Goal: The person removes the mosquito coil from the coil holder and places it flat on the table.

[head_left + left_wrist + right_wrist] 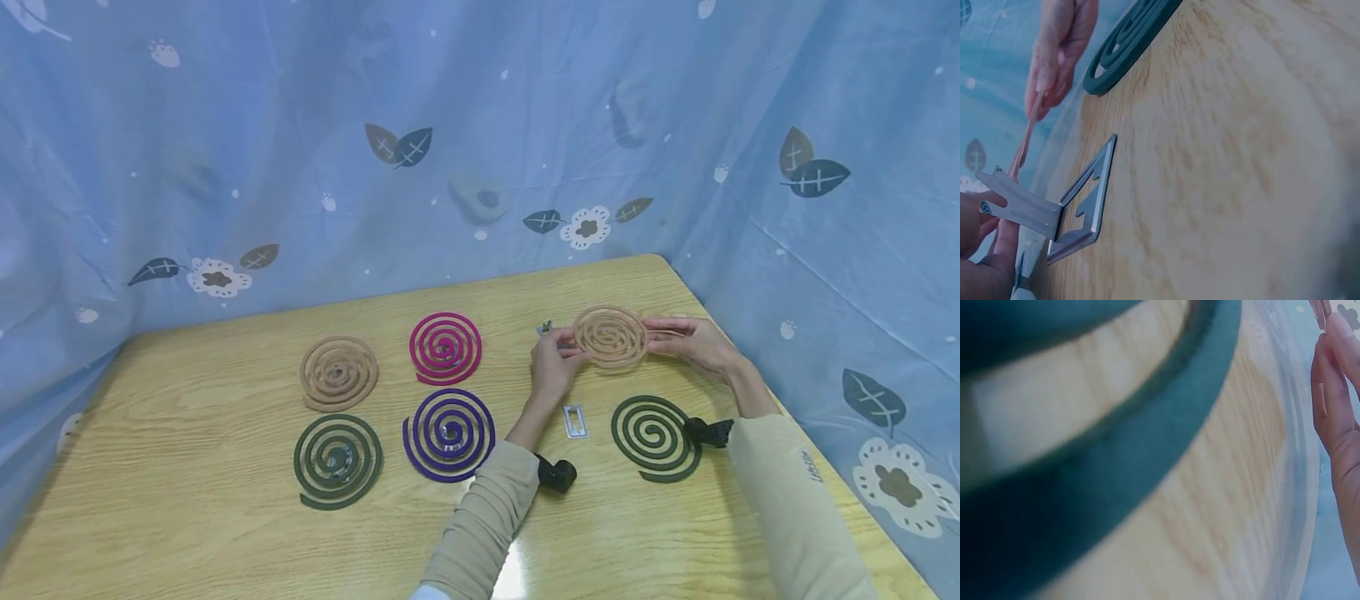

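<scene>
A tan mosquito coil (609,364) is held up over the right part of the table between both hands. My left hand (553,364) pinches its left edge, while my right hand (697,342) grips the opposite edge with thumb and fingers. Seen edge-on in the left wrist view, the coil (1027,134) spans thinly from hand to hand. Just nearer than the left hand, a metal coil stand (567,423) lies on the table, its bent-up tab (1025,206) rising from the frame. Another metal stand (546,327) shows partly behind the left hand.
A dark green coil (637,451) lies below the right hand, under the black right wrist camera (708,432). To the left are a magenta coil (413,350), a purple coil (491,429), a tan coil (307,375) and a green coil (297,458), with metal stands showing beneath. A blue curtain (480,125) surrounds the table.
</scene>
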Available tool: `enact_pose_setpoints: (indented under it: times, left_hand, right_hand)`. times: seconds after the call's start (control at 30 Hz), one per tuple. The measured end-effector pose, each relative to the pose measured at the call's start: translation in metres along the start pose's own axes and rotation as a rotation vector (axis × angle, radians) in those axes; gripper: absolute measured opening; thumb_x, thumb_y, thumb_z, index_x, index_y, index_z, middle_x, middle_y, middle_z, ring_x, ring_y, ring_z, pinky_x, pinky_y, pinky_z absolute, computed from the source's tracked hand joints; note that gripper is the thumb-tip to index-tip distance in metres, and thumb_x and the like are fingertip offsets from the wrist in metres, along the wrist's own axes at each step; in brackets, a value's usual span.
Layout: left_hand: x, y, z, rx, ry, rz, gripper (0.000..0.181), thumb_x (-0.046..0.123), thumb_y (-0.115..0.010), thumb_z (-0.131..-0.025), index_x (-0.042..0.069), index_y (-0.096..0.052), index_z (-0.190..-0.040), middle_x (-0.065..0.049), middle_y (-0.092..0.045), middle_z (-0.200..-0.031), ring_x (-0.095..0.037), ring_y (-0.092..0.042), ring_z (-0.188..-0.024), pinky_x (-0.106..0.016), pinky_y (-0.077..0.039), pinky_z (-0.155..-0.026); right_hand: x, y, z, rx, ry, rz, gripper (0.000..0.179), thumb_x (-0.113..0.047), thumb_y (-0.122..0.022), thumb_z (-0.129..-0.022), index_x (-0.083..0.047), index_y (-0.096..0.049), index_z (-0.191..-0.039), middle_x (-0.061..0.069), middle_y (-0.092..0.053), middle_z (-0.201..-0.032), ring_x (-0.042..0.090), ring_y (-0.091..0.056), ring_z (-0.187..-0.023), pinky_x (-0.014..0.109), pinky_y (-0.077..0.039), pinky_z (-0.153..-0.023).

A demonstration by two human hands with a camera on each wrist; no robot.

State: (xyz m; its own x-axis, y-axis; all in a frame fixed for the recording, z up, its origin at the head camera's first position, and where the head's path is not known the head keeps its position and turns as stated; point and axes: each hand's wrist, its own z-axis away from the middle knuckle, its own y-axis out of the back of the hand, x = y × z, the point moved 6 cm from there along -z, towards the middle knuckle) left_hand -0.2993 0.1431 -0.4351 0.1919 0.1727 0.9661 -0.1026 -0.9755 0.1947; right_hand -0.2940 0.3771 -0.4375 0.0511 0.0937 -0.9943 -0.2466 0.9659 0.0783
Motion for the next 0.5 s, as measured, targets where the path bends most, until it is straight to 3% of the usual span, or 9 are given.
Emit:
enact_pose_setpoints:
  times: [0.17, 0.33, 0.5]
  left_hand:
    - [-0.0031, -0.002, -0.0021, 0.001, 0.008, 0.01, 0.037, -0.005, -0.076, -0.076, -0.006, -0.064, -0.111, -0.017, -0.067, -0.101, -0.024, -0.07, -0.084, -0.015, -0.057, -0.07]
    - [-0.0047, -0.0023, -0.0021, -0.003, 0.013, 0.014, 0.035, -0.004, -0.076, -0.077, -0.005, -0.066, -0.111, -0.016, -0.067, -0.101, -0.024, -0.07, -0.083, -0.015, -0.057, -0.069]
    - [-0.0046, -0.0022, -0.0011, -0.004, 0.007, 0.003, 0.033, -0.005, -0.075, -0.078, -0.008, -0.065, -0.11, -0.017, -0.068, -0.101, -0.023, -0.07, -0.084, -0.014, -0.057, -0.069]
  right_hand:
    - [-0.004, -0.0011, -0.0002, 0.006, -0.024, 0.022, 0.046, 0.009, -0.062, -0.088, 0.011, -0.049, -0.132, -0.01, -0.066, -0.11, 0.006, -0.064, -0.1, 0.021, -0.055, -0.085]
    - [-0.0062, -0.0018, -0.0014, 0.022, -0.069, 0.159, 0.058, 0.001, -0.067, -0.087, 0.016, -0.039, -0.136, -0.011, -0.063, -0.111, 0.001, -0.062, -0.097, 0.019, -0.055, -0.085]
    - [-0.0058, -0.0023, -0.0028, 0.01, -0.109, 0.224, 0.061, -0.001, -0.068, -0.087, 0.015, -0.037, -0.138, -0.001, -0.062, -0.118, 0.0, -0.062, -0.095, 0.019, -0.055, -0.084]
